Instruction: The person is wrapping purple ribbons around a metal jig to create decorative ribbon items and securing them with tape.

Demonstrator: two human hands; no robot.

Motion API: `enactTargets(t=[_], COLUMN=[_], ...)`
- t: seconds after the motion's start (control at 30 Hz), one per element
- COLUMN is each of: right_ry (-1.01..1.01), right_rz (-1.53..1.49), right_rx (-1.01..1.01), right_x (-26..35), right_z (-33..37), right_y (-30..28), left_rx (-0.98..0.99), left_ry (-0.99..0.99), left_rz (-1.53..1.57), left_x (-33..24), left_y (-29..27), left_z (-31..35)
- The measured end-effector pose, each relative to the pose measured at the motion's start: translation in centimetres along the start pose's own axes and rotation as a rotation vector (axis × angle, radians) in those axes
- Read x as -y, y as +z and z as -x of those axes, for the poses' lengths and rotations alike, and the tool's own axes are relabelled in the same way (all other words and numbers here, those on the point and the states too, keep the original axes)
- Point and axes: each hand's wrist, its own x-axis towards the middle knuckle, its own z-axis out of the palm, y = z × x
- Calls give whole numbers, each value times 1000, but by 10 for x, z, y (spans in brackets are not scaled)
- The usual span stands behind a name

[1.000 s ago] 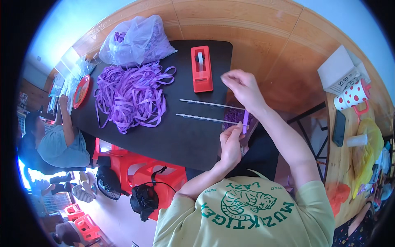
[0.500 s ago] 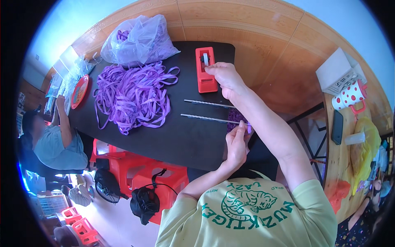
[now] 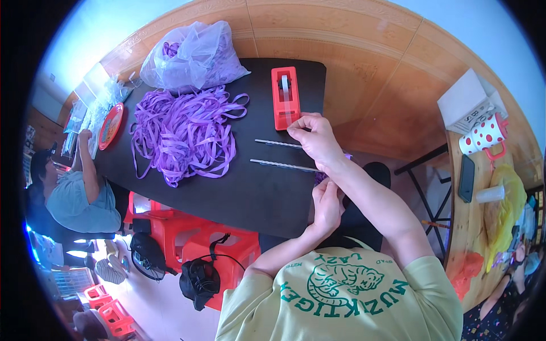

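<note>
My right hand (image 3: 316,139) is closed in a pinch on the end of the clear tape (image 3: 288,102), which stretches from the roll to the near end of the red tape dispenser (image 3: 278,111). Lower down, my left hand (image 3: 327,209) pinches the purple ribbon at the table's right edge; my right forearm partly hides its fingertips. Two thin twisted metal rods (image 3: 278,142) lie side by side on the dark table (image 3: 256,199), their right ends covered by my right hand. A small purple patch (image 3: 321,177) shows between my hands.
A heap of purple ribbons (image 3: 182,133) lies left, before a clear plastic bag (image 3: 196,57) of more ribbon. A red plate (image 3: 111,126) and a co-worker (image 3: 82,196) are farther left. Red stools (image 3: 227,258) stand below; a wooden table (image 3: 455,250) with a dotted mug (image 3: 483,133) is right.
My right hand has come toward me from the tape roll to the dispenser's near end, drawing out a strip of tape. The left hand stays nearly in place.
</note>
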Motion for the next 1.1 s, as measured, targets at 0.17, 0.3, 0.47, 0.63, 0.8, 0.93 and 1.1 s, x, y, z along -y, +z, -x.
enactTargets(t=[0.17, 0.3, 0.47, 0.63, 0.8, 0.93, 1.1], right_ry=[-218, -118, 24, 193, 415, 458, 469], right_rz=[332, 319, 184, 219, 251, 181, 137], right_rx=[-7, -4, 271, 502, 728, 758, 772], right_x=[-17, -29, -10, 50, 34, 16, 6], right_z=[-12, -30, -31, -6, 17, 19, 16], right_y=[-11, -26, -62, -132, -165, -167, -164], left_rx=[-4, -3, -100, -120, -81, -133, -128], left_ry=[7, 35, 2, 105, 63, 7, 19], left_rz=[-6, 19, -103, -61, 1, 31, 41], left_x=[3, 4, 10, 11, 10, 1, 7], left_y=[-5, 1, -8, -2, 1, 20, 16], left_z=[-2, -3, -8, -8, -11, -10, -16])
